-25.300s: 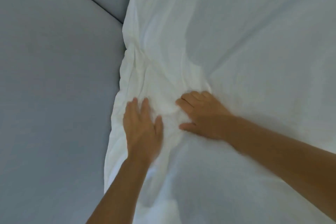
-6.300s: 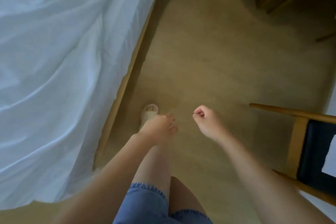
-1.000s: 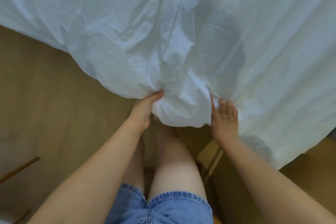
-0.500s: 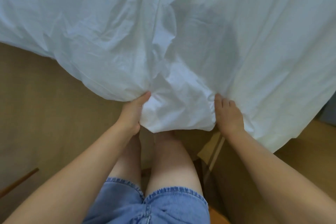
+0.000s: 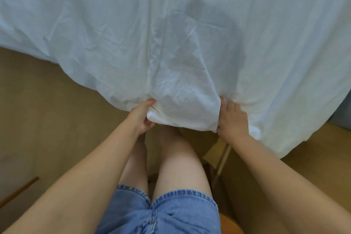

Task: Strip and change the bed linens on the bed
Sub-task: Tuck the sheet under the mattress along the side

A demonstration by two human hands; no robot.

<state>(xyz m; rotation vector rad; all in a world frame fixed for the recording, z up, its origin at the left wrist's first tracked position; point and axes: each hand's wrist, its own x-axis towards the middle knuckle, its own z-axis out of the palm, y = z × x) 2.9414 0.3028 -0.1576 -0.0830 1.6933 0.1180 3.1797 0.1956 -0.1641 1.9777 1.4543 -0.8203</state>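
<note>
A crumpled white fabric bed sheet [image 5: 190, 24] is spread across the upper two-thirds of the frame, with its lower edge draped above a tan floor [image 5: 47, 119]. Blue denim shorts [image 5: 161, 213] and bare legs are recorded at bottom centre. The sheet's hanging edge is gripped by the left hand [image 5: 141, 118], thumb on top and fingers curled beneath, just left of centre. The same edge is pinched by the right hand [image 5: 232, 119], right of centre. A thin wooden rod [image 5: 19, 190] is noted at lower left.

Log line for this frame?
left hand: grips white sheet | right hand: grips white sheet | state: bunched between hands
</note>
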